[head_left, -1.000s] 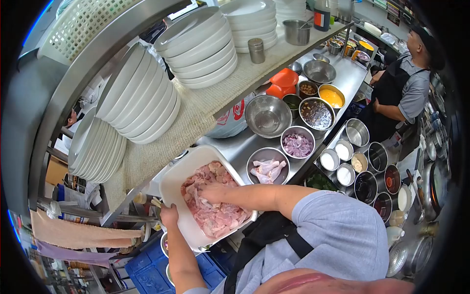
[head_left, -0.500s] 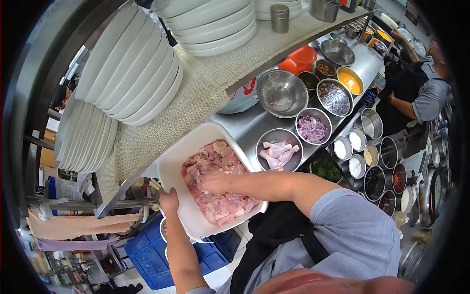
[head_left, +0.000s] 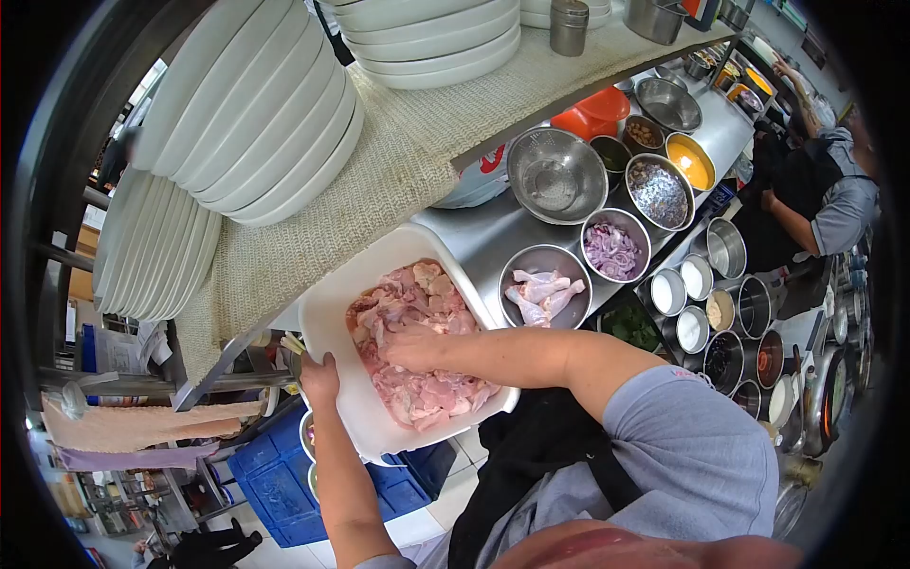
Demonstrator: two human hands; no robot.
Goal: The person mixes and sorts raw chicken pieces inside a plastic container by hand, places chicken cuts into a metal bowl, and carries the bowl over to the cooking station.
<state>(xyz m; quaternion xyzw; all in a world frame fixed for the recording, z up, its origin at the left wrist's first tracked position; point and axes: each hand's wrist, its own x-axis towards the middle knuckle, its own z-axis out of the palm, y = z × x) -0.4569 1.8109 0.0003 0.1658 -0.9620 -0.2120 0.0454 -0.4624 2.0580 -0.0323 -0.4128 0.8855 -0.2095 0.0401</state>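
Since a second ago the view has shifted, the perforated bowl [head_left: 557, 169] now farther right. The right hand [head_left: 409, 348] is sunk in raw meat [head_left: 431, 396] inside the white tub [head_left: 327, 318], left of the drumstick bowl [head_left: 550, 257]; I cannot tell its fingers' spread. The left hand [head_left: 319, 379] meets the tub's left side, fingers largely hidden, spread unclear.

Meat [head_left: 434, 391] in tub [head_left: 327, 308] at centre, plates [head_left: 270, 123] on mat [head_left: 384, 180] upper left, drumsticks [head_left: 545, 296] in bowl [head_left: 527, 257] right of tub

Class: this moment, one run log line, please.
right grip: in raw meat | left grip: holding white tub edge | nearby: drumsticks in metal bowl
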